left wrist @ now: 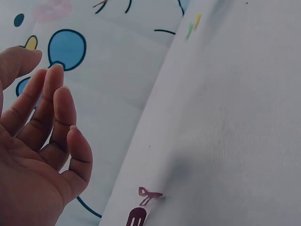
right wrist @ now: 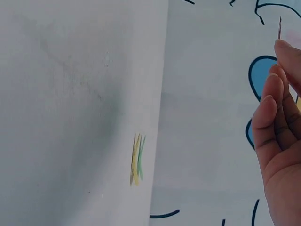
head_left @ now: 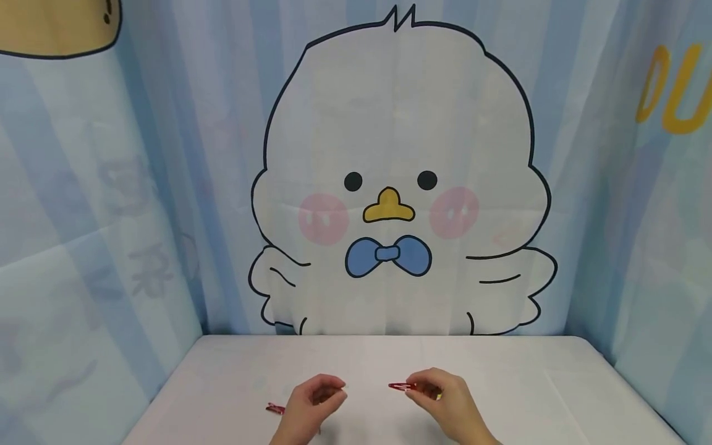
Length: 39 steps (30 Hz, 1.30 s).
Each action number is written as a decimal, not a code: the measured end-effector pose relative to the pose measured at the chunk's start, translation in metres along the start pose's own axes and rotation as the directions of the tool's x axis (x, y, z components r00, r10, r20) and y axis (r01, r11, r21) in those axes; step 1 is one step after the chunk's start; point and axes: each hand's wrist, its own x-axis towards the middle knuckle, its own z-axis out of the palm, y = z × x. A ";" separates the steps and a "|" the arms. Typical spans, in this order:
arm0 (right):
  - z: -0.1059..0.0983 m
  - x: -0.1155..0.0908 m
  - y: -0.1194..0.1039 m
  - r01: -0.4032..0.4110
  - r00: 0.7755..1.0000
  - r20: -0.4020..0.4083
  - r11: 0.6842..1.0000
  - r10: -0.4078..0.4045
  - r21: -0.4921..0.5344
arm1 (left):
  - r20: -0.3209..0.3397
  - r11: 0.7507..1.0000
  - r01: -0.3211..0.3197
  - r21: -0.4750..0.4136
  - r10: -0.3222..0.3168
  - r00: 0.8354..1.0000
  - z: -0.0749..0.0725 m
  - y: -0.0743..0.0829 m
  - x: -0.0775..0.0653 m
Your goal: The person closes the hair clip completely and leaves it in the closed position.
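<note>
A red snap hair clip is pinched between the thumb and fingers of my right hand, raised above the table. Only its thin edge shows above the thumb in the right wrist view. My left hand faces it from the other side, fingers loosely bent and nothing between them; the left wrist view shows a gap between thumb and fingertips. Beside the left hand lies a red clip. The left wrist view shows a bow-shaped dark red piece and a slotted dark red clip, cut off by the frame.
Yellow clips and a green clip lie close together on the white table, mostly hidden behind the right hand in the head view. A curtain printed with a cartoon chick hangs behind the table; more curtain hangs at both sides.
</note>
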 end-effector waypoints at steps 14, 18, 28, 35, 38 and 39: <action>-0.018 0.004 0.015 -0.159 0.986 0.033 0.982 0.163 -0.098 | -0.063 0.998 0.011 0.067 -0.007 0.998 -0.034 -0.009 0.000; -0.024 0.005 0.021 -0.146 0.988 0.022 0.981 0.150 -0.125 | -0.094 0.994 0.020 0.111 -0.009 0.996 -0.048 -0.012 0.000; -0.034 0.004 0.034 -0.285 0.954 0.041 0.938 0.298 -0.197 | -0.124 0.986 0.028 0.164 -0.008 0.992 -0.078 -0.021 0.001; -0.037 0.003 0.042 -0.361 0.921 0.064 0.903 0.385 -0.231 | -0.139 0.969 0.060 0.239 -0.027 0.990 -0.094 -0.027 0.001; -0.038 0.003 0.047 -0.390 0.908 0.054 0.886 0.415 -0.251 | -0.154 0.955 0.073 0.287 -0.029 0.988 -0.100 -0.028 0.000; -0.038 0.003 0.048 -0.400 0.903 0.053 0.881 0.425 -0.254 | -0.162 0.950 0.080 0.301 -0.032 0.986 -0.101 -0.028 0.000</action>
